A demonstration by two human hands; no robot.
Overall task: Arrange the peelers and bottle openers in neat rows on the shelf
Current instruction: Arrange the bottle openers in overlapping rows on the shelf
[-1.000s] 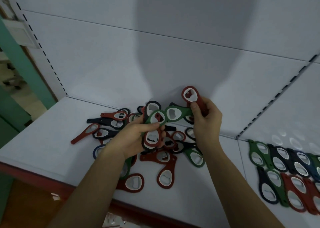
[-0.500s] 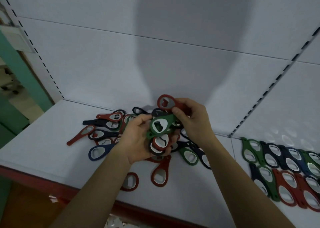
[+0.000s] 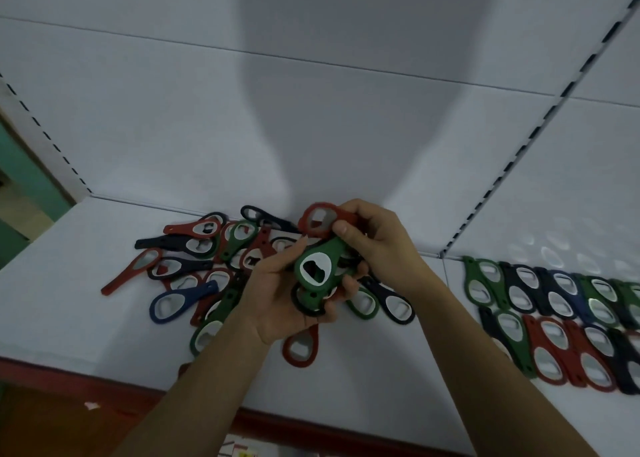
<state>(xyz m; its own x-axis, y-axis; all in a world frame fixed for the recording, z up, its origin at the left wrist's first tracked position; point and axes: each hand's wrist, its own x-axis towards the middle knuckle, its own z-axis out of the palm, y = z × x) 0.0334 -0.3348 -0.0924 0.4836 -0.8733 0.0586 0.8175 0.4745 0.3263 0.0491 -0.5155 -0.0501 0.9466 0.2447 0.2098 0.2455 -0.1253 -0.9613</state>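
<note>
Under the green opener (image 3: 313,271), the left hand (image 3: 277,300) hides most of its stack (image 3: 304,306). Just behind it, the red opener (image 3: 318,217) has its handle buried in the right hand (image 3: 377,245). Far right of it, the rows (image 3: 550,338) run out of view.

Two bare forearms enter from the bottom edge and converge at the centre of the frame. The left forearm (image 3: 194,387) rises from the lower left, and the right forearm (image 3: 485,370) from the lower right. The left hand (image 3: 277,293) lies palm up, its fingers curled beneath a small stack topped by a green bottle opener (image 3: 313,269). Its fingertips (image 3: 349,285) show at the stack's right edge, and its thumb reaches over the upper left. The right hand (image 3: 377,245), back toward the camera, sits just above and right of the left, with fingers curled round a red bottle opener (image 3: 317,219) and thumb pressed down at centre.
</note>
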